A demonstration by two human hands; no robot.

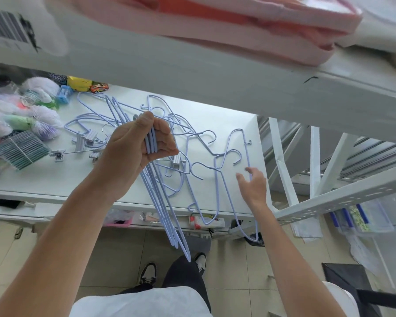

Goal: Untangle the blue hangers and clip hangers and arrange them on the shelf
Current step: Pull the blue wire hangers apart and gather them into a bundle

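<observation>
Nearest the lens, at the bottom of the frame, I see my white shirt [140,303], dark trousers and two black-and-white shoes [148,273] on a tiled floor [101,259]. Both bare forearms reach up toward a white shelf [215,202] in the middle of the frame.

My left hand [135,145], at centre, is curled tight round a bundle of blue hangers [167,216]; its fingers [162,133] wrap their upper ends, and the long wires slant down past the shelf edge toward my shoes. My right hand [253,186], right of centre, has its fingers spread and relaxed, gripping nothing; its fingertips sit at the wire of a loose hanger [247,156] that lies at the right end of the shelf and droops over the front edge.

More blue hangers lie in a tangle [181,133] across the shelf behind my left hand, hooks pointing several ways. Clip hangers [82,143] with grey clips lie left of that hand, partly under the blue wires.

At the left of the frame sit fluffy bath sponges [41,117], a packet of combs [21,152], a blue item and a toy car [99,87]. Across the top runs an upper shelf [192,72] carrying folded pink cloth [238,30]. A slotted white rail [343,202] crosses the right side.
</observation>
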